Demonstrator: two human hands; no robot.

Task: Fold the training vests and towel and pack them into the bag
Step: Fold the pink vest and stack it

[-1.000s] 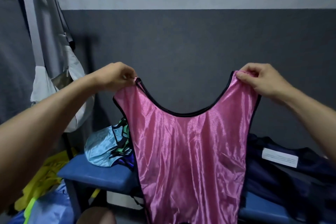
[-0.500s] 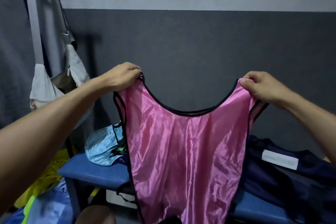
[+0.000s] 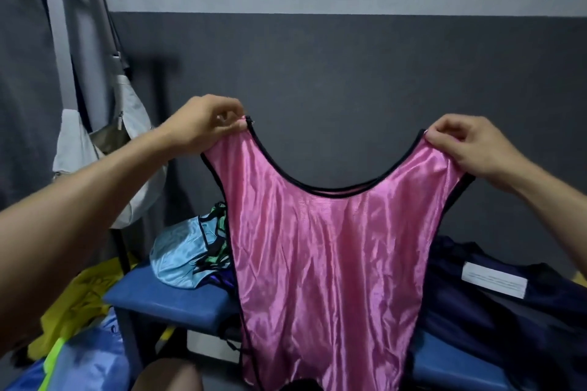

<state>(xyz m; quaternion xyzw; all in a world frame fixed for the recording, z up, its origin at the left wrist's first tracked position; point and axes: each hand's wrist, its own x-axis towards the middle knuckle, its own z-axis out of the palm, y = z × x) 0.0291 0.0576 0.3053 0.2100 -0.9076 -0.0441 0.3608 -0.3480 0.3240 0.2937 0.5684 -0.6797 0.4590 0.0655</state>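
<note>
Now my left hand [image 3: 208,122] and right hand [image 3: 467,149] each pinch a shoulder of the pink vest [image 3: 330,263]. Its long axis hangs straight down between them.

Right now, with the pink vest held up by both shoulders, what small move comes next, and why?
Probably bring the left hand across to the right hand, folding the pink vest in half lengthwise: it hangs flat and open, each hand pinching one shoulder strap.
</note>
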